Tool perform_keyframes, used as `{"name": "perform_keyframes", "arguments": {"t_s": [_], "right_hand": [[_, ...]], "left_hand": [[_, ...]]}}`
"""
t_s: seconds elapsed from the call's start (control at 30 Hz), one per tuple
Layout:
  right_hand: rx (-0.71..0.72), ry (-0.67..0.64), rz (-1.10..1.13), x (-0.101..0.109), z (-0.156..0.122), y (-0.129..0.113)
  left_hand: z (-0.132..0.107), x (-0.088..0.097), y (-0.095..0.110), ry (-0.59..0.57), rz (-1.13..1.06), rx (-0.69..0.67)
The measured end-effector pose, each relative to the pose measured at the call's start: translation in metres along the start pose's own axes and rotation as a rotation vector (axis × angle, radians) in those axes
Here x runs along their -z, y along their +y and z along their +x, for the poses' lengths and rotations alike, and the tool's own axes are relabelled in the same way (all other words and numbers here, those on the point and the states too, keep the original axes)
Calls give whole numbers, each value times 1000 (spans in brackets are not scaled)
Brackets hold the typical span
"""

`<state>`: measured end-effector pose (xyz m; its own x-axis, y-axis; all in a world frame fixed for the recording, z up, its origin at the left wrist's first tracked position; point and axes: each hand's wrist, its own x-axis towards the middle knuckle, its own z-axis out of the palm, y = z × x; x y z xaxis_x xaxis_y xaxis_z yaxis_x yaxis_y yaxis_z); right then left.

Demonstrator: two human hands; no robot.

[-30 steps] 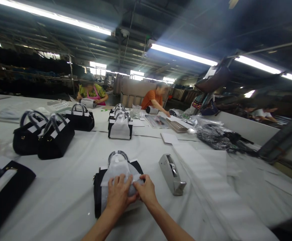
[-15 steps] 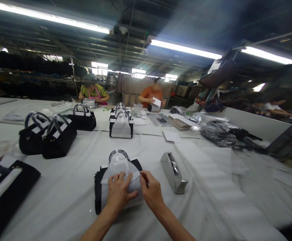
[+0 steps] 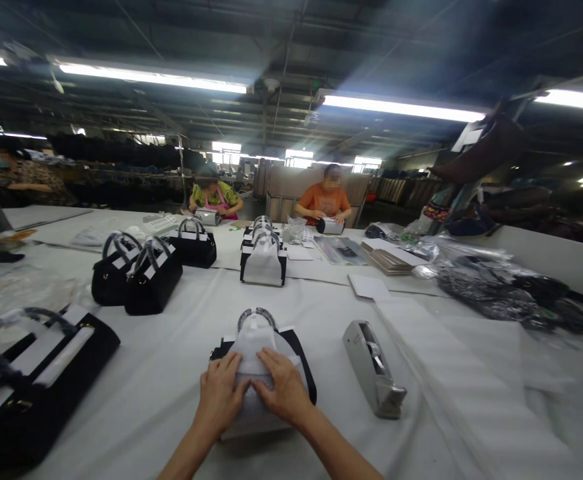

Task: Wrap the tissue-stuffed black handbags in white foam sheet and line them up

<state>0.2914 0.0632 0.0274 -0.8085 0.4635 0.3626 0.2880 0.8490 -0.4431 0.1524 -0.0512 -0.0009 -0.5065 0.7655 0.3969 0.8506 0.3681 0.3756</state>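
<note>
A black handbag stands in front of me, its face covered by a sheet of white wrapping paper. Its handle is wrapped too and rises behind the paper. My left hand lies on the left part of the paper, fingers stretched out. From the right, my right hand presses on the same sheet with its fingers spread. The thumbs almost meet at the middle of the bag. To the right is a grey tape dispenser, apart from both hands.
A large black handbag is at the left, with several smaller bags behind it. Paper-wrapped bags stand in a row farther back. White foam sheets and plastic bags lie right. Two co-workers sit opposite.
My right hand has gone from pinching the paper's right edge to lying spread on it, closer to my left hand. The view has shifted, so everything appears farther right.
</note>
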Motion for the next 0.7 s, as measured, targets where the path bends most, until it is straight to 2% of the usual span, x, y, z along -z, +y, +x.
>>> {"name": "perform_keyframes", "arguments": {"t_s": [0.1,0.27,0.43,0.6,0.7], "right_hand": [[-24,3,-21,2,11,-8],[88,26,-188,-6,22,-17],[300,51,-76,-24,19,-8],[319,83,-45,-31,13,0],[319,98,-61,-30,12,0]], "left_hand": [[-1,-3,5,65,-7,52],[-3,-6,11,154,3,-27],[-10,-9,8,193,-21,-52],[-10,-13,-2,262,-97,-49],[-7,-15,-6,232,-75,-80]]}}
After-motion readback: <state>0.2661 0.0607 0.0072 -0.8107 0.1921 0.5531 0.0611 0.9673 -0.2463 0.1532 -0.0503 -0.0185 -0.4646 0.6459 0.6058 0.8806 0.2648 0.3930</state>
